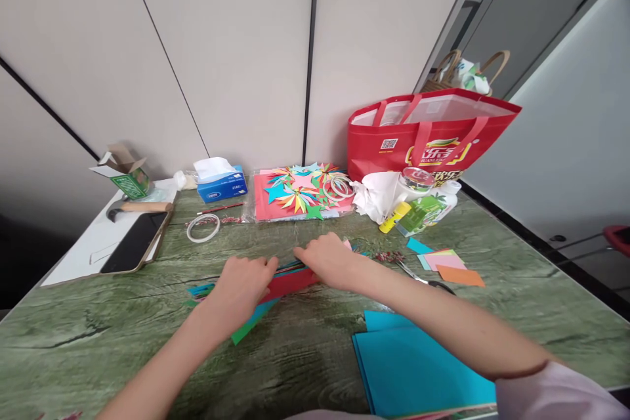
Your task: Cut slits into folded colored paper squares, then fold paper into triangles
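Observation:
My left hand (247,285) and my right hand (331,260) grip a bundle of coloured paper (294,284), its red sheet facing me. The fingers of both hands are closed along its upper edge, and the two hands are a short way apart. Blue and green ends of paper (201,291) stick out beyond my left hand. Below the bundle, a green and blue piece of paper (252,323) slants down to the table. Scissors (427,281) lie beyond my right forearm, partly hidden by it. A stack of blue paper (418,367) lies near the front edge.
Star-shaped paper pieces (302,190) lie at the back beside a tissue box (222,184). A red bag (423,138) stands behind a glue stick (394,217). To the left are a hammer (140,207), a phone (132,243) and a tape roll (203,228). Small coloured papers (460,275) lie right.

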The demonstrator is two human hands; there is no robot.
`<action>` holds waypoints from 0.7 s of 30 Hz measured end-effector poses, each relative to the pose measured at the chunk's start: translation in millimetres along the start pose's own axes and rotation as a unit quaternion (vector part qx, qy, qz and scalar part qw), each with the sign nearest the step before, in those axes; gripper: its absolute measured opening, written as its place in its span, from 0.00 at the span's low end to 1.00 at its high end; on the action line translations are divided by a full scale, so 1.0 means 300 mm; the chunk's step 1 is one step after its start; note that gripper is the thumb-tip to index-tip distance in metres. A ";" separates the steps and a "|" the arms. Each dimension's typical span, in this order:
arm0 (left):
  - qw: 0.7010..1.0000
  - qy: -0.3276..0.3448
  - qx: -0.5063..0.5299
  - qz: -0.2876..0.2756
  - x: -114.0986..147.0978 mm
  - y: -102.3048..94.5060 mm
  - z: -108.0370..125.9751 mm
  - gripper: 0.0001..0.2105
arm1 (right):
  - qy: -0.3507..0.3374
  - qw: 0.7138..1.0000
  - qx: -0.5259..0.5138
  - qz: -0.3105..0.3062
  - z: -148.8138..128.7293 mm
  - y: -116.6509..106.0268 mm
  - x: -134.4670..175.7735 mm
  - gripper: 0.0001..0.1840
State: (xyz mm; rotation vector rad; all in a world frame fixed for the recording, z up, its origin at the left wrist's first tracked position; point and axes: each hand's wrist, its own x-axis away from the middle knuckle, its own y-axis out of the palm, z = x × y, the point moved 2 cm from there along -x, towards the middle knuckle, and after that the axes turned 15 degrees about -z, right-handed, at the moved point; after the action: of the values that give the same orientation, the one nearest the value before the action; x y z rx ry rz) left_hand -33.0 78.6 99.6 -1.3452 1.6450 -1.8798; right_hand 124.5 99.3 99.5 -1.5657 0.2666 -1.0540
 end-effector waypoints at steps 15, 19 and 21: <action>0.913 -0.046 0.131 0.384 0.040 0.027 -0.116 0.22 | -0.002 0.999 -0.029 0.036 0.017 0.005 -0.019 0.12; 0.745 -0.158 0.466 0.450 0.051 0.229 -0.200 0.24 | 0.027 0.998 -0.041 0.034 0.095 0.002 -0.002 0.12; 0.763 -0.138 0.506 0.378 0.016 0.309 -0.190 0.21 | 0.037 0.997 -0.047 0.039 0.121 -0.009 0.009 0.13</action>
State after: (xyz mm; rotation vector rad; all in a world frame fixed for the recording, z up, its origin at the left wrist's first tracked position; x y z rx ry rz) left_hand -111.6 82.2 24.4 -0.3463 0.5878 -1.4998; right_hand 151.6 122.7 106.0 -1.5885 0.4296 -1.0535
